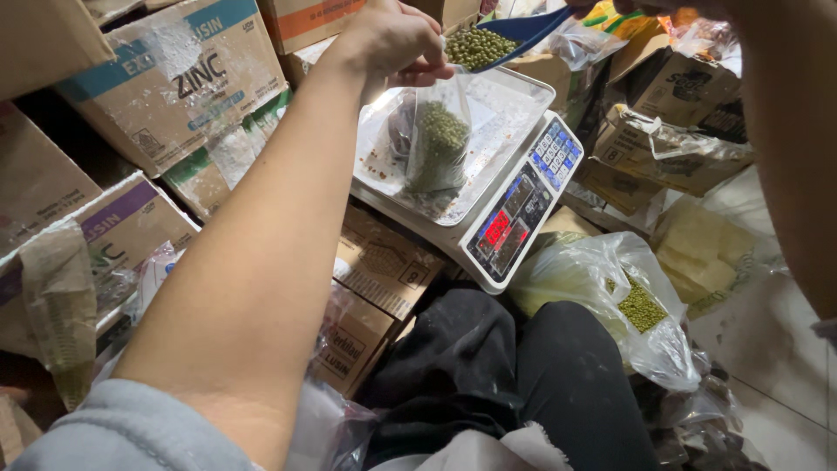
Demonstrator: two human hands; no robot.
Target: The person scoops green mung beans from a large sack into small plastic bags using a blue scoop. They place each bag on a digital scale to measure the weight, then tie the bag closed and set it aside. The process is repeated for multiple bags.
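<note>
Two hands — left hand (390, 39) pinches bean bag (438, 144), right holds blue scoop (523, 29)

Brown cardboard boxes (166, 87) are stacked up high on the left and at the back. More boxes (671, 131) sit on the right, some with plastic over them. The floor (776, 366) at the bottom right is pale and smooth. The light is dim and a bit yellow.
</note>
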